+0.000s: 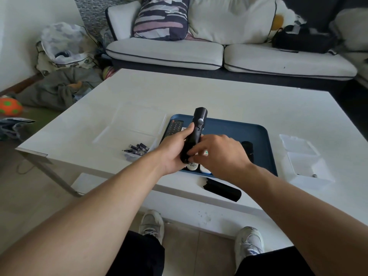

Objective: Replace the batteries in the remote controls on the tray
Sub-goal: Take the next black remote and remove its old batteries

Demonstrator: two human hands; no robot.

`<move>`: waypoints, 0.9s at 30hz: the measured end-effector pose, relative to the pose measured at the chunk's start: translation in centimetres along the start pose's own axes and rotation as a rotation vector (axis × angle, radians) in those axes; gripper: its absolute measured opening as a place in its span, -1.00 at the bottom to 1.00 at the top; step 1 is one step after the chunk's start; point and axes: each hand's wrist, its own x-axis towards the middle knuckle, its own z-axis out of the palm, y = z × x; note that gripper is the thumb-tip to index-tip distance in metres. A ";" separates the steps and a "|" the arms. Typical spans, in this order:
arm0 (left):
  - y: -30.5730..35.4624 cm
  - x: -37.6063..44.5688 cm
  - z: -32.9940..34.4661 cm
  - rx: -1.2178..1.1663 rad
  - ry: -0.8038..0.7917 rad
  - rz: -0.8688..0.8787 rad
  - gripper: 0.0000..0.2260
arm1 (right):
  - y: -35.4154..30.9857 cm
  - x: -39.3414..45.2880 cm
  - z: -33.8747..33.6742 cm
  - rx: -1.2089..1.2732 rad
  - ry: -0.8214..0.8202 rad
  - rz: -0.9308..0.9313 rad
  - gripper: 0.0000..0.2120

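1. Behind our white table [219,92] stands a pale sofa [219,54]; a blue tray [258,136] sits near the table's front edge.
2. We hold a black remote [194,134] tilted over the tray. Our left hand [171,152] wraps round its lower body, thumb along the side. Our right hand [221,154] reaches to its bottom end with curled fingers; whether they pinch a battery we cannot tell.
3. A black cover [222,189] lies on the table in front of the tray, so we judge this remote open and mid-swap.
4. Left on the tray: a keypad remote [174,128], another black remote [248,150], and two white remotes [199,168] under our hands. Their state we cannot judge.
5. Loose batteries [137,149] wait in a clear box [135,126] to the left; a second clear box [302,156] sits to the right.
6. We can read no brand or writing anywhere.
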 end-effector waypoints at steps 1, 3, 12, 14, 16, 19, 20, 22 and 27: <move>-0.1 0.0 0.0 -0.003 -0.008 -0.004 -0.72 | 0.1 0.1 0.0 -0.008 -0.003 -0.013 -0.85; -0.2 0.0 0.0 -0.002 -0.009 -0.008 -0.75 | 0.3 0.2 -0.1 -0.019 -0.010 -0.044 -0.86; -0.6 0.1 -0.3 0.026 0.048 -0.036 -0.72 | 0.2 -0.1 -0.4 -0.132 -0.028 -0.159 -0.84; -0.8 0.2 -0.5 0.012 0.070 -0.042 -0.72 | 0.1 -0.3 -0.4 -0.191 -0.013 -0.205 -0.82; -0.8 0.3 -0.6 0.001 0.091 -0.049 -0.70 | 0.0 -0.5 -0.4 -0.235 0.010 -0.237 -0.79; -0.6 0.4 -0.4 -0.021 0.115 -0.062 -0.72 | 0.1 -0.5 0.0 -0.300 0.081 -0.277 -0.73; -0.5 0.4 -0.4 -0.032 0.115 -0.061 -0.71 | 0.2 -0.5 0.3 -0.314 0.105 -0.285 -0.72; -0.3 0.5 -0.4 -0.042 0.119 -0.056 -0.69 | 0.4 -0.4 0.6 -0.314 0.133 -0.298 -0.71; -0.1 0.5 -0.8 -0.025 0.098 -0.065 -0.70 | 0.6 -0.5 0.6 -0.315 0.103 -0.342 -0.72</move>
